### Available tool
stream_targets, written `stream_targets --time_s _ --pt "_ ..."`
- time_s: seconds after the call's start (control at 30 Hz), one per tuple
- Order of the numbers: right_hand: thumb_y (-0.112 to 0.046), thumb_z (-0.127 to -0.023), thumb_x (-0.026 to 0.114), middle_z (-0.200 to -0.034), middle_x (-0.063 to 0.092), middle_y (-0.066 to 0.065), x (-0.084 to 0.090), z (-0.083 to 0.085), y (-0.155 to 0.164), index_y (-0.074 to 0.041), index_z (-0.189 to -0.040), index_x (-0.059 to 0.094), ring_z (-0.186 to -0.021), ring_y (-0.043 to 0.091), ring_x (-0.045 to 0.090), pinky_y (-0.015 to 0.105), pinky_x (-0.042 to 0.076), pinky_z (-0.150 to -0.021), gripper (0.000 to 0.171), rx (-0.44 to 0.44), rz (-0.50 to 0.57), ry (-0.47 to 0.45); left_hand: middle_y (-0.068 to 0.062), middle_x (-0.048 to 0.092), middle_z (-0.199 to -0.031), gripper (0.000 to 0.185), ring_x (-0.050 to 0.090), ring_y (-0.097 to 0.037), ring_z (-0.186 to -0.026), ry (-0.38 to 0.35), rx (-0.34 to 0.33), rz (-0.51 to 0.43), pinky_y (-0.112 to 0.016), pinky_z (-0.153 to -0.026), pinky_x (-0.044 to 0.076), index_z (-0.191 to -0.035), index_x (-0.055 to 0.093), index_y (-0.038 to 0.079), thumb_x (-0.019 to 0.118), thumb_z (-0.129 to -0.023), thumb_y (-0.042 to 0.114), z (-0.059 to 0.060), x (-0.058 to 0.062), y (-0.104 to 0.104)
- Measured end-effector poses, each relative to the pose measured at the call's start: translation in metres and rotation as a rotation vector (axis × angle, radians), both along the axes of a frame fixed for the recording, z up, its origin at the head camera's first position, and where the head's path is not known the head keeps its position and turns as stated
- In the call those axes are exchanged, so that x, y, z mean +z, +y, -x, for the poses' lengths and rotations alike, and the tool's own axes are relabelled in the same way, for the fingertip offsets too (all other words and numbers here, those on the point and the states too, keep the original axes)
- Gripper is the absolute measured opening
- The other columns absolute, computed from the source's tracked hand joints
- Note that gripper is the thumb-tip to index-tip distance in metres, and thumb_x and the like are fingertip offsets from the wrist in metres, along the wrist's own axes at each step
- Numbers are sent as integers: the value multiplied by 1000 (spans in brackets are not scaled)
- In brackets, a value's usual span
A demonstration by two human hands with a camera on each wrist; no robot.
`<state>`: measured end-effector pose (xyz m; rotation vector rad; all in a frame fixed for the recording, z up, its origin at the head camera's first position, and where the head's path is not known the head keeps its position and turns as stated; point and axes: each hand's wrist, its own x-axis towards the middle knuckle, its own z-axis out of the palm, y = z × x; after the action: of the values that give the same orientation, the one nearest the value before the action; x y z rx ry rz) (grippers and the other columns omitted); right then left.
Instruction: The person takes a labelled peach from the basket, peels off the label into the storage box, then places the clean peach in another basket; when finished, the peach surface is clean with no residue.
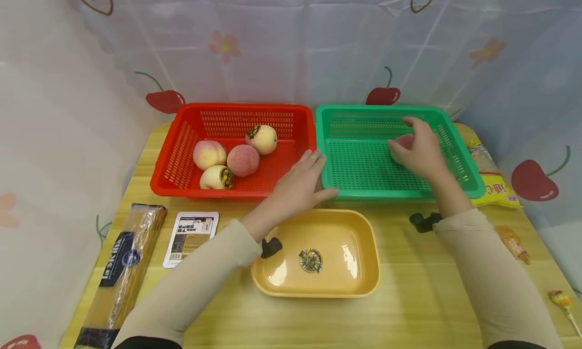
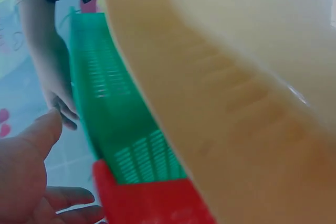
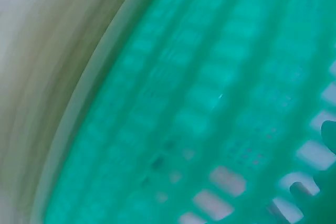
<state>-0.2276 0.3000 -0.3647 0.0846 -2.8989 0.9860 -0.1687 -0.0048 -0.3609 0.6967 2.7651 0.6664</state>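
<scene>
My right hand (image 1: 423, 154) reaches down into the green basket (image 1: 354, 162), thumb and index finger spread apart. Between them shows a pinkish-red peach (image 1: 405, 141), with the index finger standing clear above it and the thumb overlapping its front. Over the front right corner of the red basket (image 1: 250, 193), my left hand (image 1: 295, 187) is held with its fingers extended and nothing in it. The left wrist view also has this left hand (image 2: 26, 177), fingers apart. Inside the red basket lie a reddish peach (image 1: 243, 160), a paler peach (image 1: 209, 154) and pale fruits with dark patterned patches (image 1: 262, 139).
A tan tray (image 1: 336, 288) with a round patterned spot on its bottom stands in front of the baskets. To the left are a spaghetti pack (image 1: 123, 268) and a white-edged packet (image 1: 191, 238). A yellow snack bag (image 1: 497, 190), a small packet (image 1: 514, 243) and a lollipop (image 1: 560, 299) lie right.
</scene>
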Motion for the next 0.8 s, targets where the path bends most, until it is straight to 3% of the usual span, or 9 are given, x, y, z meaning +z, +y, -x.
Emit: stream_targets --time_s 0.17,0.4,0.53,0.67,0.8 --pt "-34 -99 58 -155 32 19 12 -11 -32 -11 -154 31 -130 43 39 61 36 -103 66 99 72 33 -4 13 -168 95 4 -22 -157 9 48 -38 -48 -123 24 -159 21 11 66 -89 56 -17 11 -34" --pt "-26 -97 64 -150 42 12 17 -17 -87 -10 -148 40 -128 35 47 55 39 -108 59 299 108 61 -9 12 -168 98 7 -27 -156 51 193 -97 -49 -125 18 -159 19 7 72 -87 50 -31 13 -107" --pt "-28 -95 67 -149 43 7 20 -19 -125 -13 -147 41 -128 31 48 50 42 -109 59 404 95 41 -13 7 -168 105 3 -31 -156 17 293 -114 -56 -124 16 -160 12 6 73 -86 50 -33 11 -148" --pt "-33 -95 67 -145 46 3 22 -18 -167 -17 -146 42 -124 26 48 46 46 -106 59 488 40 -19 -19 0 -167 114 -5 -39 -154 -12 389 -55 -66 -120 13 -159 4 2 71 -84 57 -32 7 -183" --pt "-33 -94 67 -147 47 1 16 -13 -210 -16 -146 42 -131 19 47 40 42 -112 60 594 -38 -62 -26 -2 -165 120 -9 -45 -152 -15 457 -5 -71 -116 13 -157 3 -3 69 -83 63 -27 1 -206"
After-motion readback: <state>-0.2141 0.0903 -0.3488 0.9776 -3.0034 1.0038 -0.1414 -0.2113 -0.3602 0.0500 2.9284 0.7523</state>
